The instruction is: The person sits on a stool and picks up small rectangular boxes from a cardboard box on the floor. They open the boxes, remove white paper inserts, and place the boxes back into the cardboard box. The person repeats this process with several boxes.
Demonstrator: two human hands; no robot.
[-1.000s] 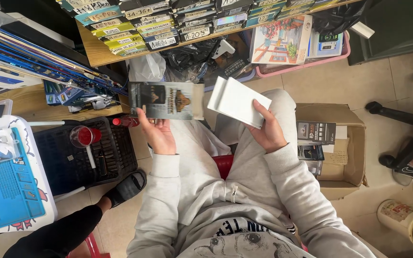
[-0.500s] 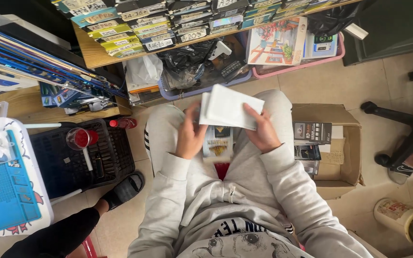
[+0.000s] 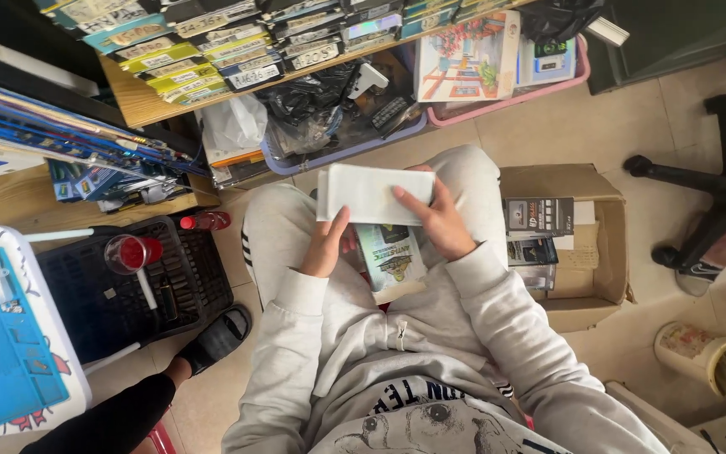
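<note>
Hands, left hand (image 3: 329,248) and right hand (image 3: 439,220), hold one white packet (image 3: 367,193).

You had a single view, from the camera on your head, which looked almost straight down over your chest and lap to the tiled floor (image 3: 548,139). It sat close above your left hand (image 3: 328,248) and right hand (image 3: 439,223), and its upper edge reached the wooden shelf (image 3: 140,105).

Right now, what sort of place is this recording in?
Probably a small phone-accessory or repair shop: a shelf of boxed stock, a cardboard box of packaged items, and a blue work mat.
</note>
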